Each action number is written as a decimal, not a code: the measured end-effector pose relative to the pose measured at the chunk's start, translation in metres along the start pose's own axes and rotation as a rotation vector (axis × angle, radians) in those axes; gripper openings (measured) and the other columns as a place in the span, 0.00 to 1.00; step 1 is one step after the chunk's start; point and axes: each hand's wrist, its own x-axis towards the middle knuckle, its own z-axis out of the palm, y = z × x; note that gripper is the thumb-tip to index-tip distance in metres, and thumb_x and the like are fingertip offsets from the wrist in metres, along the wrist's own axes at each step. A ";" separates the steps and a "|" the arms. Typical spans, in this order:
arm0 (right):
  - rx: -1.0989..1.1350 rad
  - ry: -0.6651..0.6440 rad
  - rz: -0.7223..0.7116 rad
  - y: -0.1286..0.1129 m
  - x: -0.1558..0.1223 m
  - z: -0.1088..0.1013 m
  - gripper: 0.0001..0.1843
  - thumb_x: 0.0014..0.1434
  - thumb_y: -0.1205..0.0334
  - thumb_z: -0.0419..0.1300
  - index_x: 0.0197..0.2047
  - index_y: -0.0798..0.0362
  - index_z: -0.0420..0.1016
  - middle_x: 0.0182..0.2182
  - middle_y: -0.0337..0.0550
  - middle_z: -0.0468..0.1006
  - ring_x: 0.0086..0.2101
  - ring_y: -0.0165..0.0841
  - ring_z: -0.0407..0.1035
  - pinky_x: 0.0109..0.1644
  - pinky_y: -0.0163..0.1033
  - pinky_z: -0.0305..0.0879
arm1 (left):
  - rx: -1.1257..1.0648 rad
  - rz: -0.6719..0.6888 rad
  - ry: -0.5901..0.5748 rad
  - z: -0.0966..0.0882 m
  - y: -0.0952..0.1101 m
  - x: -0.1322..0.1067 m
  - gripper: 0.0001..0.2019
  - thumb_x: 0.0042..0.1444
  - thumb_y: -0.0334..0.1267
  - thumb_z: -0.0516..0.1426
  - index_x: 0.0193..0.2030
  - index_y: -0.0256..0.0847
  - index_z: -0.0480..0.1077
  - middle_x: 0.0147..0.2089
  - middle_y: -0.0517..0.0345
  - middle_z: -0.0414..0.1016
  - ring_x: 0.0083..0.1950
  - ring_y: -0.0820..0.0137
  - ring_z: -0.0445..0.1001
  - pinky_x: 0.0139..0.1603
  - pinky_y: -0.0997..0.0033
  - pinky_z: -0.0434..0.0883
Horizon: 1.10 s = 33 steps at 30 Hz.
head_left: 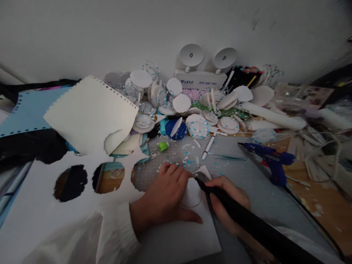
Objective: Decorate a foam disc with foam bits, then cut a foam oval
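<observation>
My left hand (165,196) lies flat on a white foam sheet (181,234), fingers spread and pressing it down beside a circle marked on it. My right hand (228,205) is closed around a long black cutting tool (247,218). The tool's tip touches the sheet at the upper right edge of the circle. The sheet rests on a grey cutting mat (247,176). Small white and blue scraps lie just beyond my fingers.
A large white sheet with round holes (82,172) lies at left under a perforated white sheet (88,113). A heap of white foam discs (181,102) fills the back. A blue glue gun (272,161) lies at right, a white marker (208,146) and green object (163,146) ahead.
</observation>
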 end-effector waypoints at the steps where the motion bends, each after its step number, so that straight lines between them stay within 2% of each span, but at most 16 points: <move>1: 0.001 -0.004 -0.006 0.001 -0.002 -0.001 0.09 0.54 0.70 0.53 0.37 0.47 0.68 0.24 0.33 0.72 0.23 0.28 0.68 0.26 0.31 0.61 | 0.001 -0.002 -0.001 0.000 0.000 0.000 0.39 0.45 0.71 0.55 0.50 0.37 0.64 0.45 0.48 0.72 0.47 0.56 0.67 0.53 0.53 0.58; 10: -0.053 -0.032 -0.037 0.004 -0.007 -0.003 0.11 0.53 0.71 0.53 0.39 0.47 0.68 0.25 0.34 0.73 0.23 0.30 0.69 0.26 0.33 0.62 | 0.006 -0.011 -0.019 -0.002 0.002 0.000 0.39 0.43 0.71 0.55 0.49 0.36 0.65 0.44 0.48 0.72 0.46 0.56 0.67 0.51 0.54 0.59; 15: -0.086 -0.041 -0.116 0.001 -0.007 -0.006 0.10 0.54 0.69 0.52 0.40 0.48 0.67 0.24 0.35 0.73 0.21 0.31 0.69 0.25 0.35 0.62 | 0.012 -0.014 -0.011 -0.002 0.002 0.000 0.40 0.43 0.72 0.55 0.48 0.35 0.66 0.44 0.47 0.72 0.46 0.56 0.67 0.50 0.53 0.60; 19: -0.131 -0.012 -0.157 -0.001 -0.009 -0.007 0.10 0.54 0.68 0.52 0.40 0.49 0.67 0.25 0.38 0.75 0.23 0.33 0.72 0.25 0.36 0.65 | 0.013 -0.009 -0.013 -0.002 0.002 -0.001 0.40 0.43 0.72 0.55 0.49 0.36 0.65 0.45 0.47 0.72 0.46 0.55 0.67 0.49 0.53 0.60; 24: -0.150 0.016 -0.193 0.003 -0.009 -0.001 0.12 0.54 0.69 0.52 0.43 0.48 0.67 0.29 0.40 0.77 0.29 0.37 0.75 0.31 0.40 0.71 | 0.007 0.005 0.004 -0.003 0.003 -0.001 0.39 0.43 0.71 0.55 0.49 0.36 0.65 0.44 0.47 0.72 0.46 0.55 0.67 0.50 0.53 0.60; 30: -0.140 0.004 -0.216 -0.003 -0.005 -0.006 0.11 0.52 0.69 0.52 0.40 0.49 0.67 0.23 0.37 0.75 0.22 0.34 0.73 0.25 0.36 0.68 | 0.003 0.000 0.007 0.001 0.004 -0.001 0.40 0.42 0.72 0.55 0.49 0.37 0.65 0.43 0.49 0.72 0.45 0.56 0.67 0.50 0.54 0.60; 33: -0.158 0.044 -0.207 -0.005 -0.006 -0.008 0.12 0.51 0.69 0.53 0.39 0.48 0.69 0.25 0.38 0.78 0.24 0.34 0.75 0.26 0.36 0.69 | -0.019 -0.007 0.002 0.002 0.003 -0.002 0.40 0.41 0.72 0.56 0.48 0.37 0.65 0.43 0.50 0.72 0.45 0.57 0.67 0.51 0.54 0.60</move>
